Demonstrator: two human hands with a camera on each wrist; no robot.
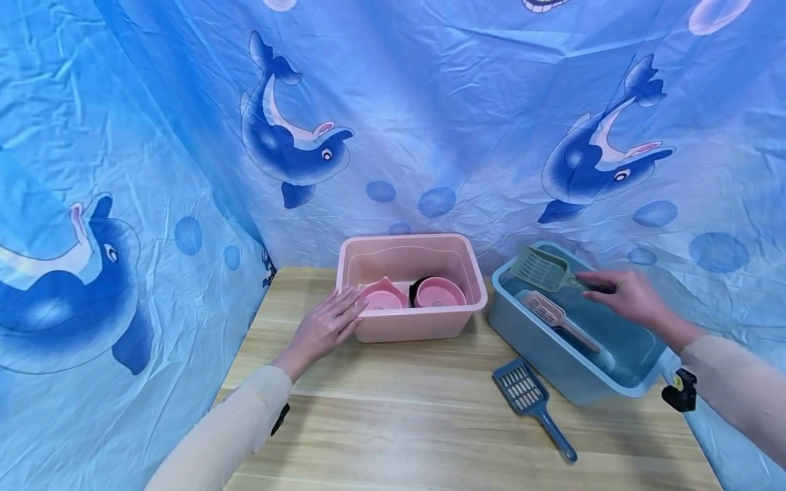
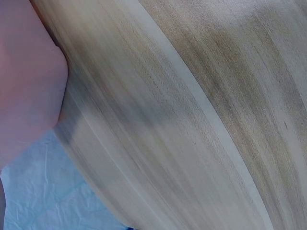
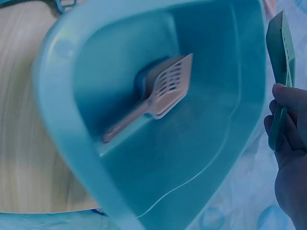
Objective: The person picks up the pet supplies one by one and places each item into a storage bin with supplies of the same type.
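Observation:
In the head view my right hand (image 1: pixel 632 299) grips the handle of a green slotted litter scoop (image 1: pixel 540 270). The scoop is held over the blue bin (image 1: pixel 534 351), its head above the bin's far left part. Inside that bin, a pink litter scoop (image 3: pixel 168 91) leans over a darker blue shape, partly hidden behind it. My left hand (image 1: pixel 328 322) rests with straight fingers at the near left rim of the pink bin (image 1: pixel 411 327). Two pink bowls, one plain round (image 1: pixel 439 293) and one with pointed ears (image 1: pixel 383 297), sit inside the pink bin.
A dark blue litter scoop (image 1: pixel 522 387) lies on the wooden table (image 1: pixel 393 416) in front of the blue bin, handle toward the near right. A blue dolphin-print curtain (image 1: pixel 430 123) hangs right behind the bins and along the left side.

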